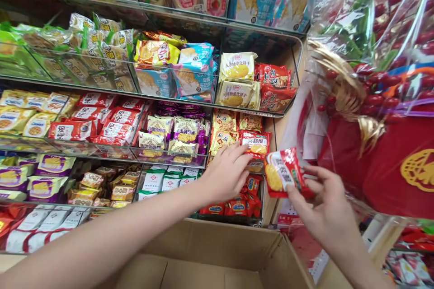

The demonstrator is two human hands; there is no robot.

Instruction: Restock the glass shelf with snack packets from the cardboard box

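My right hand [327, 203] pinches a small red and white biscuit packet [283, 172] with a round golden biscuit printed on it, in front of the shelf's right end. My left hand [228, 172] reaches across to the bin beside it. Its fingers are stretched and slightly bent, with the tips at a matching red and white packet [258, 142]; no packet shows in its grip. Left of that packet stand yellow and red packets [222, 137]. Below my left hand lie small red wrapped packets [237, 207], partly hidden by the hand.
An open cardboard box [203, 239] stands below the shelves. Clear-fronted bins hold purple-and-cream packets [185, 131], red packets [118, 122] and blue biscuit packets [195, 65]. At right hang red decorations with berries in clear wrap [383, 153], close to my right hand.
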